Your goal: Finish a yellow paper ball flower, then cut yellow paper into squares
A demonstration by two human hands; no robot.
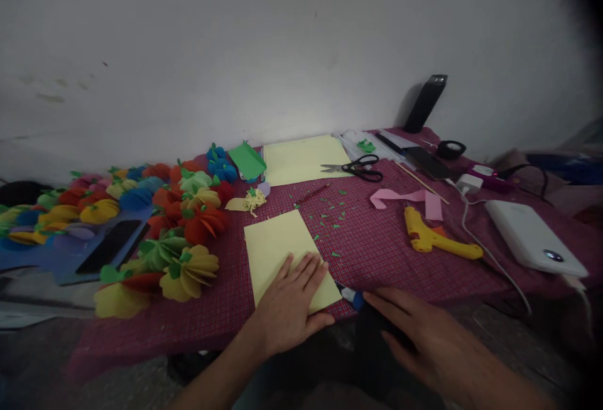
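Right hand (424, 338) and left hand (292, 306) sit nearest the camera, both at the table's (372, 253) near edge. And look at that left one: palm down, fingers nearly straight and slightly spread, pressed flat on a pale yellow sheet (276, 240) by the middle of that edge, gripping nothing! Over on the right, the fingers are partly bent, fingertips at the blue end of a small blue-and-white tool (348, 295); how firmly they hold it, I can't tell. Its dark tip lies at the sheet's right edge, close to the near right corner.

Just beyond, green paper scraps (335, 226) are scattered across the cloth, a dark red pencil (313, 193) near them. Towards the far edge, a larger yellow sheet (301, 160) lies with black-handled scissors (352, 167) overlapping its right side, blades parted. Now the right part of the table: a yellow glue gun (443, 242), a pink paper strip (396, 195) beyond it, and a white power bank (522, 234) nearer the right edge. Bright layered paper ornaments (203, 225) crowd the left side!
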